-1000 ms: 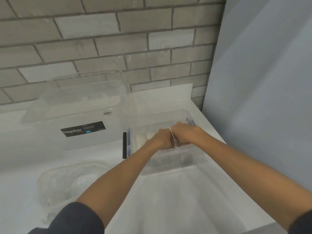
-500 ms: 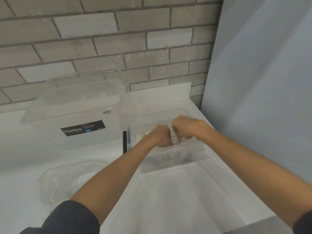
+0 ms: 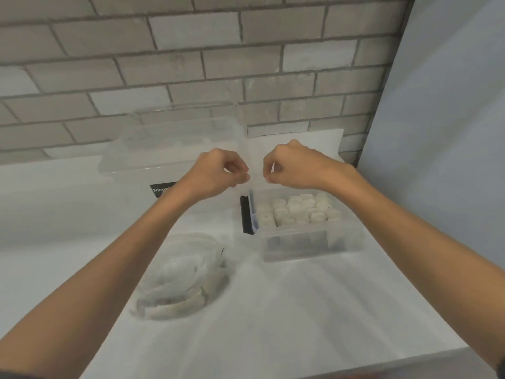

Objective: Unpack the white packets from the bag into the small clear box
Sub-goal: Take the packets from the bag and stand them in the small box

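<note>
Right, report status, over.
Left hand, right hand curled, nothing seen held, above small clear box. White packets packed inside. Bag lies left of it. Nothing in the way.

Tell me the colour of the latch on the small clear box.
The latch is black; head view.

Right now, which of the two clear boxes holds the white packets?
The small clear box on the right, with the black latch on its left end; white packets fill it. The larger labelled box behind shows none.
</note>
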